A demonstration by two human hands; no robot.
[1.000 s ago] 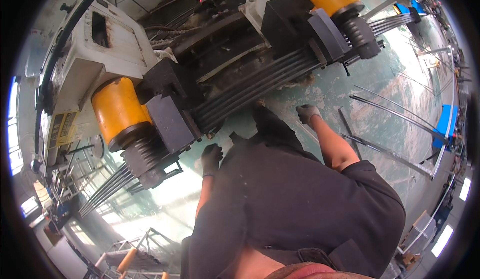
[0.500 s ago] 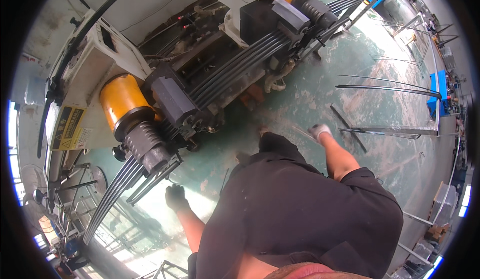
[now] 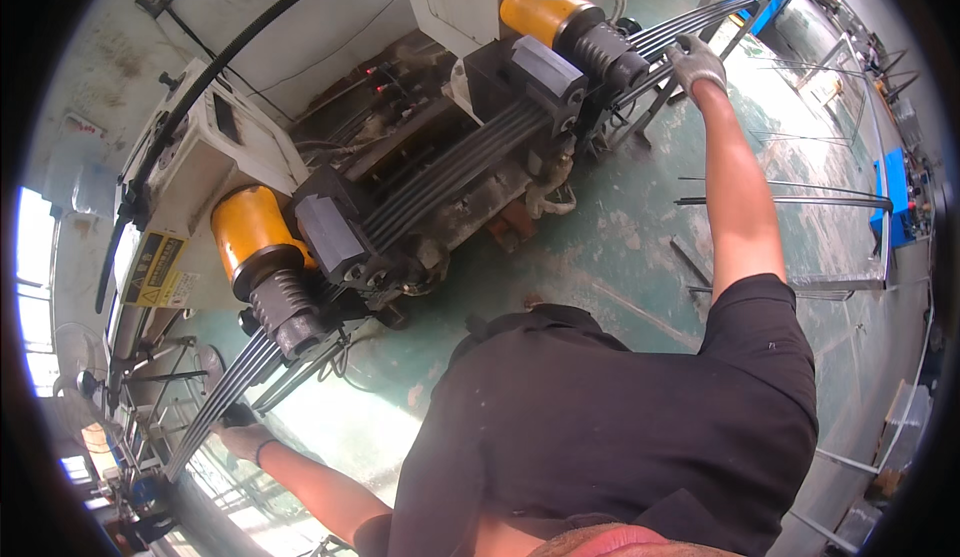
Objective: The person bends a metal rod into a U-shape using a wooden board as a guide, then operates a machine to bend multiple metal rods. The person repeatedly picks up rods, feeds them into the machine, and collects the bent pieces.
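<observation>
Several long dark metal tubes point(image 3: 232, 382) run side by side through a two-headed machine, from lower left to upper right. At their lower left stretch, my left hand point(image 3: 245, 439), in a grey glove with a dark palm, is closed at the outer edge of the tubes; its fingertips are partly hidden. My right hand point(image 3: 697, 63), also gloved, reaches far up and right, with its fingers curled over the tubes beyond the second head. Between my hands, the tubes pass under two grey clamp blocks point(image 3: 330, 229), each beside a yellow cylinder point(image 3: 250, 232).
The machine's pale housing point(image 3: 225, 107) and a black hose point(image 3: 235, 52) stand at left. A fan point(image 3: 78, 362) is at the far left. On the right, thin bars point(image 3: 790, 200) extend from a blue stand point(image 3: 890, 195). Green worn floor point(image 3: 620, 257) lies between me and the machine.
Both hands have risen from beside my body to the tubes, the left going out left and the right going up and far right. My body has shifted slightly in view.
</observation>
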